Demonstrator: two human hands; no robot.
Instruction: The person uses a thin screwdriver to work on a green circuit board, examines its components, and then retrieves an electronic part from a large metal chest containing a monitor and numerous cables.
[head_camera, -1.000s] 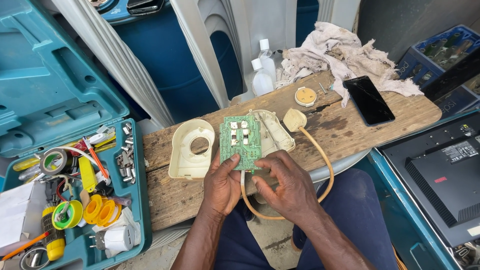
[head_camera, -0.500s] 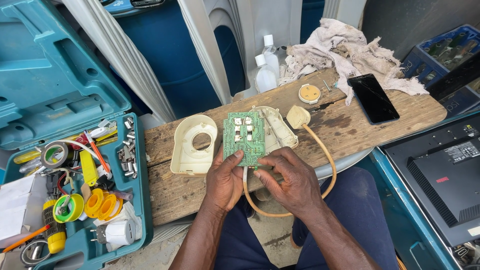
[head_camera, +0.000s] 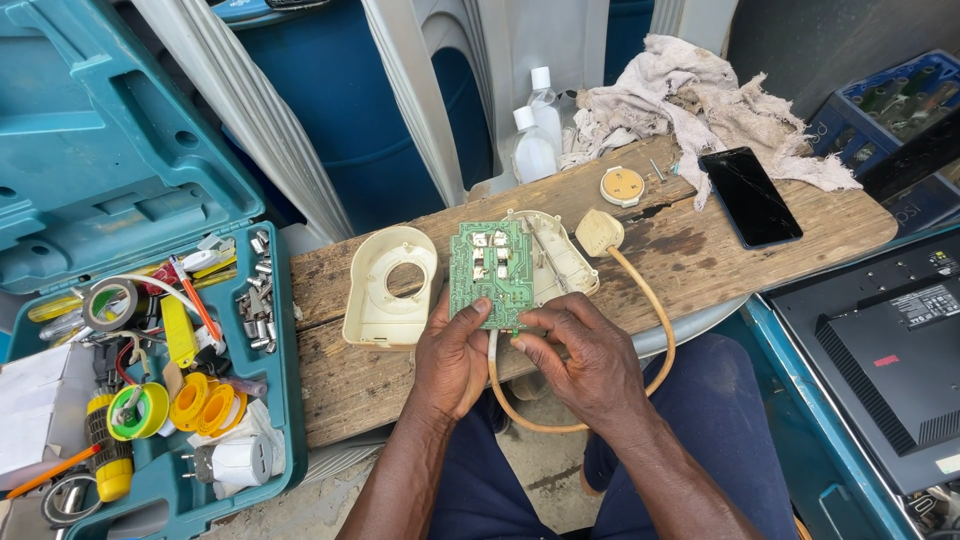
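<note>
Two hands meet on the green circuit board (head_camera: 489, 275), which stands tilted over the wooden tabletop (head_camera: 700, 250). The left hand (head_camera: 452, 355) closes its grip on the board's lower edge, thumb laid on the face; the right hand (head_camera: 580, 355) pinches the lower right corner, fingers curled shut on it. Just left of the board lies a cream housing half (head_camera: 390, 290) with a round hole; the other cream half (head_camera: 560, 262) sits behind the board, touching it. A cream plug (head_camera: 600, 232) lies right of the board, its tan cord (head_camera: 655, 330) looping off the tabletop's near edge and back under the hands. Farther right of the board are a round yellow disc (head_camera: 622, 185), a black phone (head_camera: 750, 197) and a crumpled rag (head_camera: 690, 100); two clear bottles (head_camera: 535, 135) stand behind it.

Well left of the board, an open teal tool case (head_camera: 120, 180) holds tape rolls (head_camera: 110, 303), a green spool (head_camera: 140, 410), orange reels (head_camera: 200, 400), a yellow handle (head_camera: 178, 330), loose metal screws (head_camera: 258, 310), a white plug (head_camera: 240, 462) and a yellow-handled tool (head_camera: 110, 450). Far right of the board, a blue crate (head_camera: 890, 105) holds dark bottles.

Against the earlier frames, the board sits a little lower toward the tabletop's near edge, both hands keep their hold on it, and the case's contents are unmoved.
</note>
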